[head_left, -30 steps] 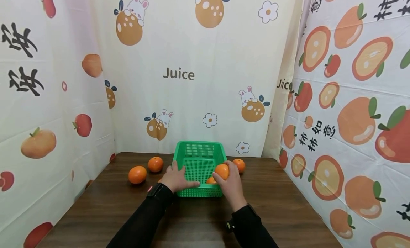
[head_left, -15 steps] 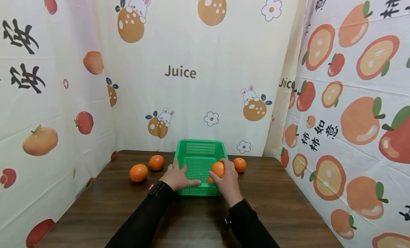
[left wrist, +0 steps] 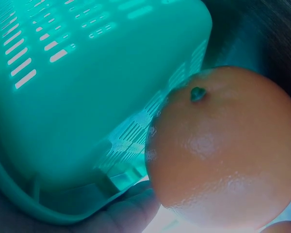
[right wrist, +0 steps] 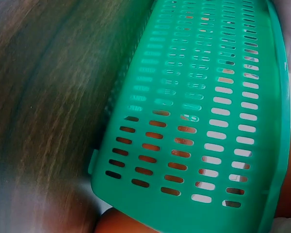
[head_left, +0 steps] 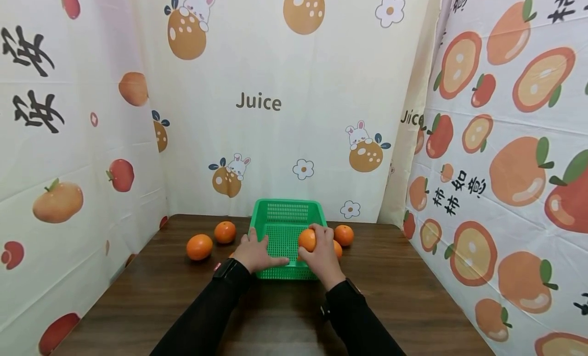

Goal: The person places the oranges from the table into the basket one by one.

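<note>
Left hand [head_left: 254, 254], centre of the head view, grips the near-left corner of the green basket [head_left: 286, 219]: thumb lies flat along the near rim, fingers hook over the left wall. That pins the basket to the table [head_left: 138, 294] so it doesn't skid. In the left wrist view a finger [left wrist: 126, 216] sits under the basket's edge at lower centre, with a loose orange [left wrist: 225, 150] just beside the outside wall at right.

Right hand [head_left: 321, 251], just right of centre, is curled round an orange [head_left: 307, 239], fingers over its top, palm behind. I hold it above the basket's right side, inside the rim line. Another orange [head_left: 337, 248] peeks out right of my hand; can't tell whether it is in the basket or on the table behind my knuckles.

Right wrist view shows mostly the slotted basket wall [right wrist: 199, 121] on dark wood; no clear view of my fingers there.

Loose fruit on the table: two oranges left of the basket [head_left: 199, 246] [head_left: 224, 232], one right of it [head_left: 344, 235]. Printed fruit cloth with "Juice" [head_left: 258, 101] walls the scene on three sides.
</note>
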Motion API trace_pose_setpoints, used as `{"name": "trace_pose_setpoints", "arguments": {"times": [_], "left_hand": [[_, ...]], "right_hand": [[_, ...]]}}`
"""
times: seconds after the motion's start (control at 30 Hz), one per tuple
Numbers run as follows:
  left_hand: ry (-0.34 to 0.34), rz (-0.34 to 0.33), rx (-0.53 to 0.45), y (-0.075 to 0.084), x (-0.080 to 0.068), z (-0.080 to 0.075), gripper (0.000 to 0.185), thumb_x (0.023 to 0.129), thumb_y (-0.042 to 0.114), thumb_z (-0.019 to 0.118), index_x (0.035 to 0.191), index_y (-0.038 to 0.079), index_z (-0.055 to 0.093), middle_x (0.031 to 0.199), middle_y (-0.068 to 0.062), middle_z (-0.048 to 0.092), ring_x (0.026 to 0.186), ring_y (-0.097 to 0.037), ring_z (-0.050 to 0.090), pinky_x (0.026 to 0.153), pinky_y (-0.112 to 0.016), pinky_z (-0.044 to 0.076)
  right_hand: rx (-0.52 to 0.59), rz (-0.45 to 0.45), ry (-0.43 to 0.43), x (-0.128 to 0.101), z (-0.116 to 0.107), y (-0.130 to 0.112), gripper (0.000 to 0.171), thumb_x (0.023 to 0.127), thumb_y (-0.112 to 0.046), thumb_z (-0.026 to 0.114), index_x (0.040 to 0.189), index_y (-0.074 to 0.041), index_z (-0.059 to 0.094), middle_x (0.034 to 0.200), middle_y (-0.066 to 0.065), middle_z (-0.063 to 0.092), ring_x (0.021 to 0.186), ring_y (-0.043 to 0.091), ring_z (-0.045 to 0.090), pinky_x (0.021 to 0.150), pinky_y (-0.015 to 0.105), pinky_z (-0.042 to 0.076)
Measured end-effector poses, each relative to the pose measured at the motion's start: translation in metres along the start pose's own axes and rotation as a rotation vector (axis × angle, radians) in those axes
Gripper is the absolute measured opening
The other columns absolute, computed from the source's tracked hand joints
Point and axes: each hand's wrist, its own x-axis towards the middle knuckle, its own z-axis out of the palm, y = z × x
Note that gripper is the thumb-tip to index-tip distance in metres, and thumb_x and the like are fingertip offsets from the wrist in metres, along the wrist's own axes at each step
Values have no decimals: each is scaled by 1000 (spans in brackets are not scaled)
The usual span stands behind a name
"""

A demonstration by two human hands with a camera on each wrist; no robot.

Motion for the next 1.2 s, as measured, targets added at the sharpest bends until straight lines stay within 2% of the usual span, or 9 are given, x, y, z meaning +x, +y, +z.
{"name": "trace_pose_setpoints", "arguments": {"times": [0.23, 0.37, 0.53, 0.73, 0.9, 1.07, 1.2], "left_hand": [[0, 1, 0, 0, -1, -2, 120, 79, 95, 58, 164, 11, 43, 175, -31, 13, 156, -59, 24, 111, -75, 43], [-4, -6, -2, 0, -2, -3, 121, 78, 96, 58, 164, 12, 42, 176, -31, 12, 156, -58, 24, 111, -74, 43], [7, 9, 16, -1, 0, 0, 120, 79, 95, 57, 164, 11, 43, 175, -31, 14, 156, -58, 25, 111, -73, 44], [16, 16, 43, -1, 4, 3, 120, 79, 95, 57, 164, 11, 43, 175, -31, 15, 156, -57, 27, 113, -71, 43], [18, 29, 42, 2, 3, 2, 120, 80, 94, 58, 163, 9, 43, 174, -31, 16, 155, -57, 28, 113, -71, 43], [19, 26, 28, 3, 1, -2, 120, 79, 94, 58, 163, 9, 44, 174, -32, 16, 154, -58, 28, 112, -72, 44], [17, 24, 27, 2, -2, -3, 123, 78, 97, 56, 163, 9, 43, 174, -32, 17, 154, -57, 28, 111, -72, 44]], "right_hand": [[17, -12, -20, 2, 0, -3, 62, 94, -25, 74, 150, -20, 49, 142, 16, 39, 105, 29, 56, 89, 45, 54], [27, -59, -19, 3, 2, -3, 63, 97, -28, 77, 153, -18, 50, 145, 16, 45, 105, 28, 57, 90, 45, 55], [21, -115, -32, 8, 5, -4, 61, 99, -31, 78, 153, -19, 51, 151, 14, 49, 108, 26, 58, 92, 46, 54], [4, -125, -84, 14, 9, -4, 59, 101, -35, 76, 153, -23, 52, 151, 12, 49, 108, 25, 58, 91, 43, 55], [-8, -130, -83, 12, 11, -3, 58, 99, -35, 78, 151, -26, 57, 152, 11, 49, 112, 27, 60, 93, 44, 57], [11, -87, -102, 13, 11, -3, 55, 99, -35, 78, 150, -32, 59, 149, 14, 44, 111, 29, 59, 82, 36, 58], [-8, -89, -132, 13, 12, -4, 55, 99, -36, 78, 151, -34, 59, 143, 12, 49, 107, 26, 59, 79, 31, 57]]}}
